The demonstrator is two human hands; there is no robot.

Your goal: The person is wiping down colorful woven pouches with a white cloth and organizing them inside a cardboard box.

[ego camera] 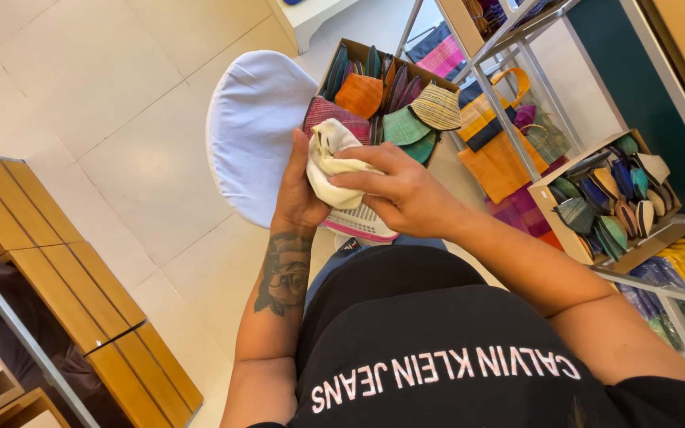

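Left hand [299,190]: it sits near the middle of the picture. Its fingers are curled around the bottom of a pink woven fan [341,119] and the edge of a cream cloth [333,162], and they grip both.
Right hand [406,190]: it is just at 3 o'clock from the left hand. Its fingers are pressed together on top of the cream cloth, and the thumb is under it, so the cloth is pinched tight.
Cream cloth: it is bunched up between the two hands and lies on the pink woven fan.
Pink woven fan: it has dark checks and sticks up at 12 o'clock from the hands. A white bit with pink trim [362,224] shows at 6 o'clock, under the hands.
White round cushion [251,131]: it is at 10 o'clock from the hands, on the pale floor [120,119].
Cardboard box [390,87]: it is at 1 o'clock and is full of fans in orange, green and tan.
Orange woven bag [497,154]: it is at 2 o'clock, by the metal shelf legs.
Second box of fans [608,198]: it is at 3 o'clock, on a shelf.
Wooden bench [65,269]: it is at 8 o'clock.
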